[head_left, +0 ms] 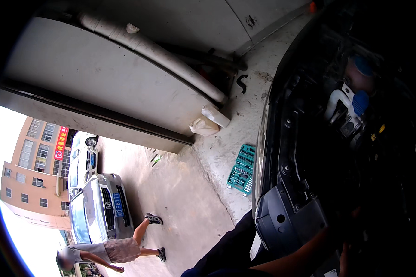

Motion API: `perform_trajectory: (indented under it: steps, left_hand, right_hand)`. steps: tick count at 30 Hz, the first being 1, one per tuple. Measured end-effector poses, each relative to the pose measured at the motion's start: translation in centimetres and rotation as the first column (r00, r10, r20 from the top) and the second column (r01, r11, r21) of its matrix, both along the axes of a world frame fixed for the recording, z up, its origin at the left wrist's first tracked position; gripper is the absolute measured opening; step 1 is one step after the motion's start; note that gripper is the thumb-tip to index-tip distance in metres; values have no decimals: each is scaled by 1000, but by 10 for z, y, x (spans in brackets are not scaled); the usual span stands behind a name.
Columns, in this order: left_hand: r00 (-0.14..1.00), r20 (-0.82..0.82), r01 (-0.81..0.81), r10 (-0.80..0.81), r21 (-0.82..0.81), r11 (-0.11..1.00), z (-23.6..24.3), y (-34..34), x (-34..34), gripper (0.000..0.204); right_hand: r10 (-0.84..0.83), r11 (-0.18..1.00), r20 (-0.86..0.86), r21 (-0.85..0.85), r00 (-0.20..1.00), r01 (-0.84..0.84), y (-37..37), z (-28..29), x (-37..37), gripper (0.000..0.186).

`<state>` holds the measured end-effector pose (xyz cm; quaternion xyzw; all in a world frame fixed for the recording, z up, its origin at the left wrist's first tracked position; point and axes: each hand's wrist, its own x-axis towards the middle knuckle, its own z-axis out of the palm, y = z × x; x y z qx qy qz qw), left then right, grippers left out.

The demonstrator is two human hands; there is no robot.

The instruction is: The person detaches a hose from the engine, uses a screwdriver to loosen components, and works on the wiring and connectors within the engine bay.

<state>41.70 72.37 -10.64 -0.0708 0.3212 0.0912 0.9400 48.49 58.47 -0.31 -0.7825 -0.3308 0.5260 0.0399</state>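
A car's open engine bay (309, 138) fills the right side of the head view, much of it in deep shadow. My left forearm (296, 256) comes in from the lower edge and reaches over the black plastic front cover (286, 219). Its hand fades into the dark beyond that cover, so its fingers and anything in them are hidden. A dim strip of skin (344, 258) farther right may belong to my right arm; no fingers can be made out there. Within the bay are a white filler neck (336, 102) with a blue cap (360, 102) and a yellow-topped piece (382, 128).
On the floor beside the car lies an open teal socket set (241, 171). Two white plastic jugs (205, 125) stand by the wall near a large pipe (157, 51). A curved black hose (241, 83) lies farther off. Outside, a person (120, 249) walks past a silver car (97, 207).
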Motion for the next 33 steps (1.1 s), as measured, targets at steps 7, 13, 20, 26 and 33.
perform_trajectory:
  steps: [7, 13, 20, 26, 33]
  left_hand:
    - [1000, -15, -21, 20, -5, 1000, -1, 6, -14, 35]
    - [1000, -13, 2, -2, -24, 1000, 6, 1, -16, 32]
    - [1000, 28, 16, -14, -75, 997, -14, -17, 6, 28]
    - [983, -164, 73, -85, -79, 994, 15, 4, -14, 24]
    - [1000, 8, 9, -9, -26, 1000, 25, -7, -12, 26]
  right_hand:
    - [-27, 995, 117, 100, 993, 15, -13, -11, 8, 52]
    - [204, 911, 529, 205, 824, -357, -36, -15, 42, 41]
    - [195, 973, 252, 75, 948, -220, 21, 28, -24, 49]
    - [143, 980, 252, 96, 957, -172, 54, 59, -67, 41]
    - [72, 997, 317, -5, 946, -74, -7, 24, 20, 36]
